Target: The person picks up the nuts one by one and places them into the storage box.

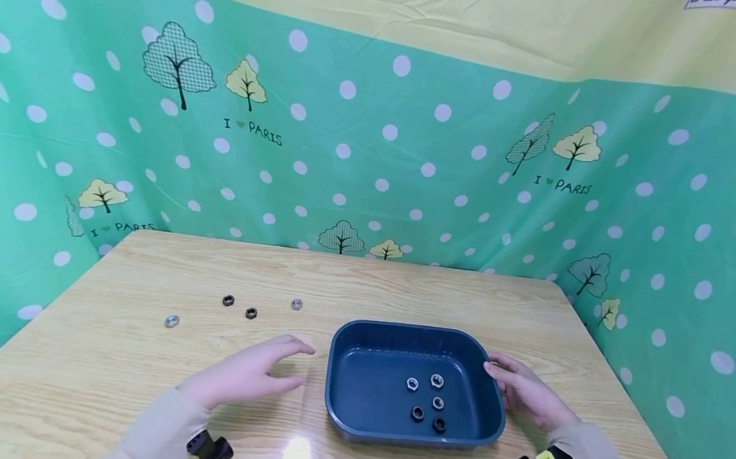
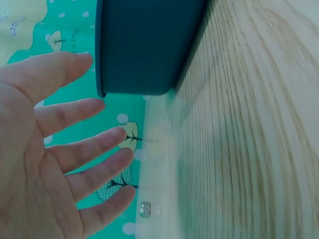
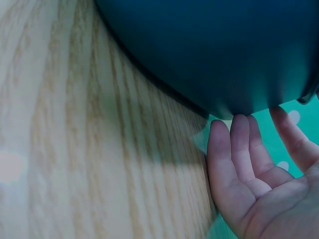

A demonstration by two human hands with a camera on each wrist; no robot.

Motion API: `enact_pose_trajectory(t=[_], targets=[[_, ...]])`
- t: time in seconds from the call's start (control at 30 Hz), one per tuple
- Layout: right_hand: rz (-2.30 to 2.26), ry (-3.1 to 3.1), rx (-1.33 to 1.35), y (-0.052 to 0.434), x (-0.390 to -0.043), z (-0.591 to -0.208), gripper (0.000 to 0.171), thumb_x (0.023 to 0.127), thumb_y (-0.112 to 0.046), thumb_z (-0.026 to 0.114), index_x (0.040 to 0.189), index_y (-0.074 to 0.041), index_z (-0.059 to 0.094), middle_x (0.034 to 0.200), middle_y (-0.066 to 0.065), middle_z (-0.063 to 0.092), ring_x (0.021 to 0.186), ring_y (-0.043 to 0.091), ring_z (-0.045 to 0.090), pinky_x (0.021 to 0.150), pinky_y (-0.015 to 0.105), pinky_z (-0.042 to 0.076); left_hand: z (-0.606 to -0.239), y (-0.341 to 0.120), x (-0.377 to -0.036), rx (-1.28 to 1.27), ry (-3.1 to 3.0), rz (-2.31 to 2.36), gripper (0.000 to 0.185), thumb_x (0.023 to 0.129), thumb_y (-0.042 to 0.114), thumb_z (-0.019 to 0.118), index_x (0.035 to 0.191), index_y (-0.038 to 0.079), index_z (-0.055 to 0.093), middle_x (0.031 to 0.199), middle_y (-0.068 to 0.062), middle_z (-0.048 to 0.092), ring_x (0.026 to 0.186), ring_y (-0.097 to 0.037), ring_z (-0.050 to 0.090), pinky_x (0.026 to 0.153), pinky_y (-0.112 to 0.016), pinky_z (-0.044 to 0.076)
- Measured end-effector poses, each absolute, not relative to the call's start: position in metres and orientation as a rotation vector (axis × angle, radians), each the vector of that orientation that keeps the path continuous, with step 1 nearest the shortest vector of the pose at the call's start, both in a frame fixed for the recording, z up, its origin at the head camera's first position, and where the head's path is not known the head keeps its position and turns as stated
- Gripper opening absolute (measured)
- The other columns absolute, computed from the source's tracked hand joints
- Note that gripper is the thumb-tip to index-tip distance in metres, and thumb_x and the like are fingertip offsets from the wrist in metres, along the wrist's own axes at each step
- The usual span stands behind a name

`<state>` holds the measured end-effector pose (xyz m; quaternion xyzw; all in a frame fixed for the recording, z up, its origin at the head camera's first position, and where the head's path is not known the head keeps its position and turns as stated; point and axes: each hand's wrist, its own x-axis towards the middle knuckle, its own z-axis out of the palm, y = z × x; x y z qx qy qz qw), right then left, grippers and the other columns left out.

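A dark blue rectangular tray (image 1: 367, 402) stands on the table. Several metal nuts lie inside it, some silver like this nut (image 1: 437, 380) and some black like this nut (image 1: 418, 413). At the tray's right side my right hand (image 1: 527, 393) holds the rim, one digit tip over the edge. In the right wrist view its fingertips (image 3: 240, 130) meet the tray's outer wall (image 3: 214, 55). My left hand (image 1: 253, 372) is held left of the tray with nothing in it, thumb and fingers spread. The left wrist view shows its bare palm (image 2: 25, 174) facing the tray.
On the left of the wooden table (image 1: 103, 374) lie a silver nut (image 1: 171, 321), two black nuts (image 1: 228, 300) and another silver nut (image 1: 297, 304). A green dotted curtain (image 1: 362, 135) hangs behind the table and along its sides.
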<state>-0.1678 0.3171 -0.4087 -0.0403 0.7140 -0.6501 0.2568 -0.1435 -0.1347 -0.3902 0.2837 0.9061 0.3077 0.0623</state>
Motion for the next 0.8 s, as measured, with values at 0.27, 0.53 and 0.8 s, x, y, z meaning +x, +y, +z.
enact_pose_trajectory(t=[0.27,0.53,0.8], targets=[[-1.769,1.936,-0.126,0.316,-0.167,-0.411,0.054,0.101,-0.027,0.043,0.138,0.006,0.024,0.099,-0.008,0.066,0.088,0.007,0.065,0.078,0.032,0.054,-0.39,-0.151,-0.141,0.713,2.717,1.06,0.056,0.092,0.031,0.061,0.138,0.004,0.044,0.132,-0.016,0.054,0.12,-0.035,0.051,0.094,-0.052,0.045],[-1.769,1.915,-0.166,0.318,-0.167,-0.412,0.06,0.097,-0.034,0.049,0.137,0.003,0.025,0.099,-0.009,0.066,0.088,0.007,0.065,0.079,0.031,0.054,-0.389,-0.161,-0.138,0.694,2.721,1.103,0.054,0.092,0.028,0.061,0.135,0.0,0.045,0.132,-0.018,0.053,0.117,-0.037,0.052,0.093,-0.053,0.046],[-1.728,1.999,-0.083,0.313,-0.166,-0.407,0.067,0.1,-0.031,0.045,0.141,0.011,0.012,0.099,-0.008,0.063,0.088,0.006,0.064,0.08,0.032,0.053,-0.393,-0.174,-0.135,0.637,2.778,1.105,0.047,0.091,0.025,0.061,0.13,0.001,0.051,0.129,-0.017,0.056,0.114,-0.034,0.055,0.095,-0.052,0.044]])
